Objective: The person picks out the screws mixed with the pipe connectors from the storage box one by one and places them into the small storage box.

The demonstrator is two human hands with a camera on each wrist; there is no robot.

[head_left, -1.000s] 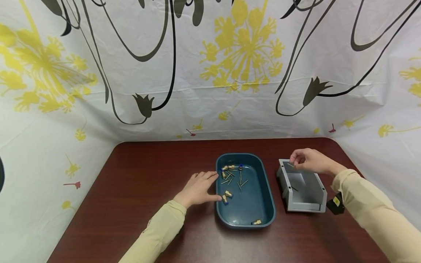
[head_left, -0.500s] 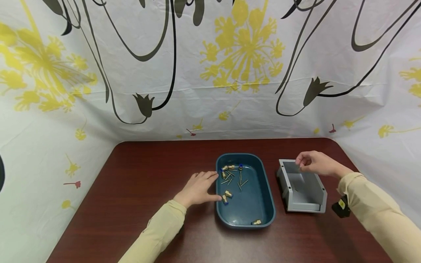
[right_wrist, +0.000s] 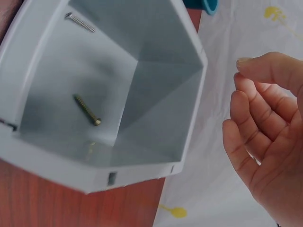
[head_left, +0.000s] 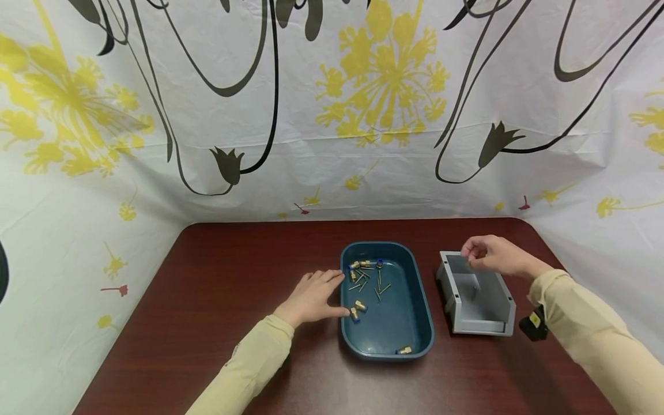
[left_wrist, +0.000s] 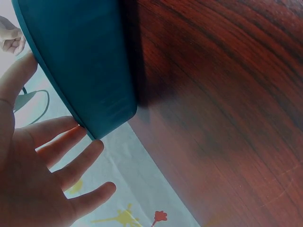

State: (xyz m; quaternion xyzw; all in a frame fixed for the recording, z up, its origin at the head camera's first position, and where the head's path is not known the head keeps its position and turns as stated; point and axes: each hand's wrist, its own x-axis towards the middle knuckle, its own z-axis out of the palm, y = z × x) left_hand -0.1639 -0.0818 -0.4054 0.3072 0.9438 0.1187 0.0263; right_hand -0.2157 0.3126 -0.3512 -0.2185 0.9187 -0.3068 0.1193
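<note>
My left hand lies spread at the left side of the blue tray, its fingertips on the rim; the left wrist view shows the palm beside the tray's wall. Several screws and brass fittings lie in the tray. Above the back of the grey bin hovers my right hand. In the right wrist view this hand has loosely bent fingers with nothing visible between them, and two screws, one silvery and one brassy, are inside the bin.
Both containers stand on a dark red wooden table, the tray left of the bin with a narrow gap between. One brass fitting is at the tray's near end. A patterned white sheet hangs behind the table.
The thin screw at my right fingertips a second ago is no longer there. My right hand shifted right, then slightly back left. My left hand and the tray have stayed still.
</note>
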